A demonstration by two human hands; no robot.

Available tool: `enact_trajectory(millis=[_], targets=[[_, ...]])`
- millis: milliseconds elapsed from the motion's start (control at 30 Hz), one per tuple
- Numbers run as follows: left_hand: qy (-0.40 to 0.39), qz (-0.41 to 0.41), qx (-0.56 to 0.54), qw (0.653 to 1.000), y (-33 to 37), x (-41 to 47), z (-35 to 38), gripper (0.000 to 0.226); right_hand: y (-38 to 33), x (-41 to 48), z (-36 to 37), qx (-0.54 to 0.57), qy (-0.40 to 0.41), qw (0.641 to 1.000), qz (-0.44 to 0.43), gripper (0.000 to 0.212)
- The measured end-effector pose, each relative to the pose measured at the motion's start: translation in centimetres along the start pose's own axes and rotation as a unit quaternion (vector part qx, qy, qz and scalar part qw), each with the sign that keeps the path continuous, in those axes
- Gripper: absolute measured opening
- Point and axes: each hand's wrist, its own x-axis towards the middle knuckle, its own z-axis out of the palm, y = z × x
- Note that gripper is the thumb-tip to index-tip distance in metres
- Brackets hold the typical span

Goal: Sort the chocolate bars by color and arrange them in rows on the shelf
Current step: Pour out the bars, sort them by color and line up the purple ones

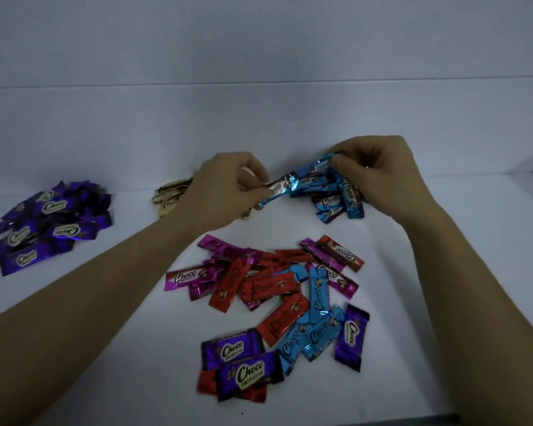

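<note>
My left hand [225, 186] pinches one blue chocolate bar [277, 189] by its left end, just above the shelf. My right hand [373, 170] grips another blue bar [317, 167] at the top of a blue pile [336, 198]. A gold pile [171, 196] lies partly hidden behind my left hand. A purple pile [50, 226] sits at the far left. In front lies a mixed heap [274, 296] of red, magenta, blue and purple bars.
The white shelf surface [105, 149] runs back to a white wall [259, 41]. Bare room lies behind the piles and at the right. The shelf's front edge [443, 421] shows at the bottom right.
</note>
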Motion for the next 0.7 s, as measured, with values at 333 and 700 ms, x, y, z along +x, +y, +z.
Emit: enact_trajectory(millis=[333,700], targets=[[0.03,0.013,0.14,0.99,0.3,5.2,5.9,0.019,5.2,1.0,-0.7,-0.076,0.086,0.981,0.157,0.007],[0.031,0.09,0.225,0.97,0.1,2.9,3.6,0.021,3.2,0.7,-0.6,-0.143,0.099,0.983,0.051,0.008]])
